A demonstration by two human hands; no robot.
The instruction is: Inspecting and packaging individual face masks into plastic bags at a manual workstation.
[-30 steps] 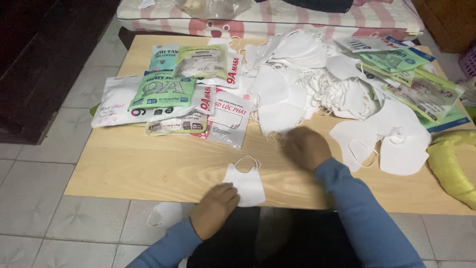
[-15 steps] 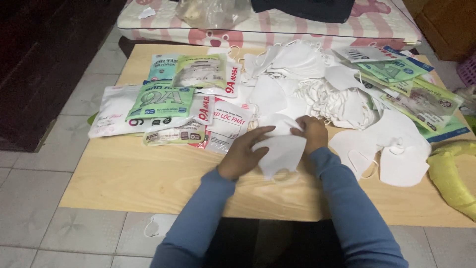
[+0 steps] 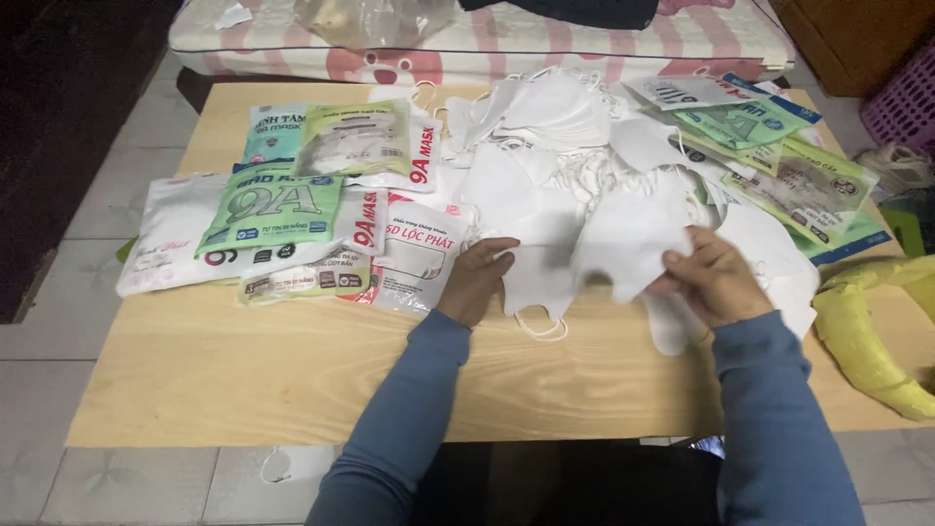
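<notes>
A home room used for piecework: a low wooden tabletop (image 3: 292, 380) on pale floor tiles (image 3: 58, 292), a striped mattress (image 3: 545, 44) behind it, a wooden cabinet (image 3: 828, 39) nearby.

packets (image 3: 292, 209) left on table (image 3: 292, 380), masks (image 3: 575, 136) right
</notes>
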